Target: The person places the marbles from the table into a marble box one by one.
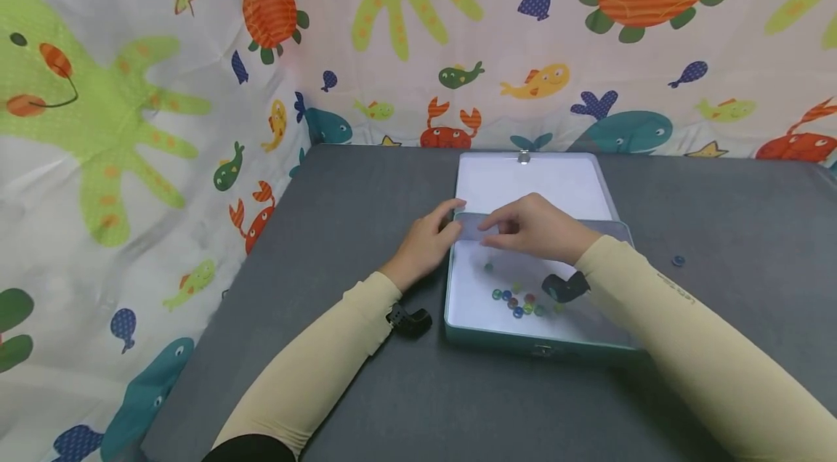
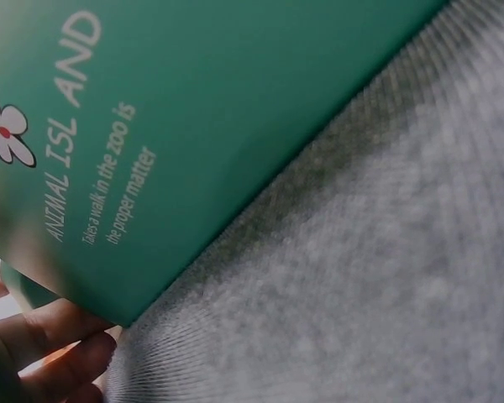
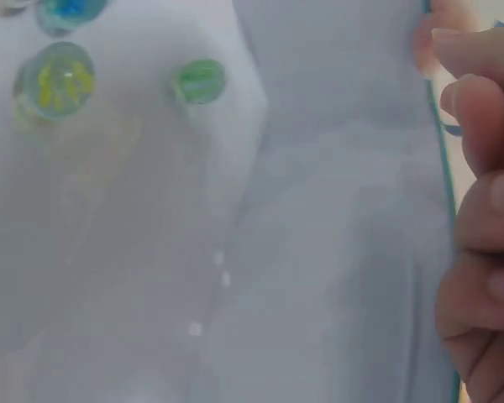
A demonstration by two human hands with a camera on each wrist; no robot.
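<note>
A shallow green tin box (image 1: 493, 332) stands on the table with its hinged lid (image 1: 523, 182) folded back. My left hand (image 1: 425, 244) grips its far left corner, thumb at the rim. In the left wrist view the fingers (image 2: 46, 332) wrap the corner of the green side wall (image 2: 235, 109), which has white lettering. Several glass marbles (image 1: 518, 311) lie on the white floor inside; one green marble (image 1: 488, 267) sits farther back. My right hand (image 1: 539, 229) hovers over the far part of the box, thumb and index finger apart, nothing visible between them.
A small blue round piece (image 1: 678, 261) lies on the grey table (image 1: 732, 229) right of the box. A curtain (image 1: 405, 106) with sea animals hangs behind and at the left. Dark wrist cameras (image 1: 412, 320) sit under both sleeves.
</note>
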